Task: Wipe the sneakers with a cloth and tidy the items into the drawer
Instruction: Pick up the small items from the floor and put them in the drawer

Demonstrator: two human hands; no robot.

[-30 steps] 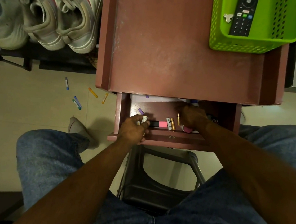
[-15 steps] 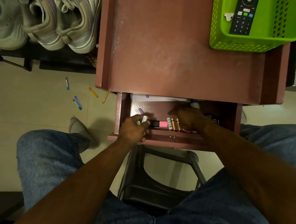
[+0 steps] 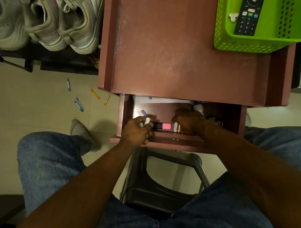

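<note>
The brown drawer [image 3: 124,115] of the small table stands pulled out. My left hand [image 3: 135,132] is at its front left corner and grips a few small white tubes [image 3: 146,121]. A pink and black marker [image 3: 162,125] lies along the drawer front beside that hand. My right hand [image 3: 189,120] reaches into the drawer with curled fingers, touching gold batteries [image 3: 177,127]; what it holds is hidden. A purple piece [image 3: 143,112], white paper [image 3: 162,101] and a dark round tin [image 3: 217,122] lie inside. Grey sneakers [image 3: 50,16] sit on a rack at the upper left.
Several small coloured tubes [image 3: 79,105] lie scattered on the floor left of the table. A green basket [image 3: 244,45] on the brown tabletop [image 3: 179,52] holds a remote [image 3: 248,14] and a key. A black stool [image 3: 157,188] stands between my knees.
My right hand has shifted left across the drawer, towards the batteries and the marker. My left hand has stayed at the front left corner with the tubes.
</note>
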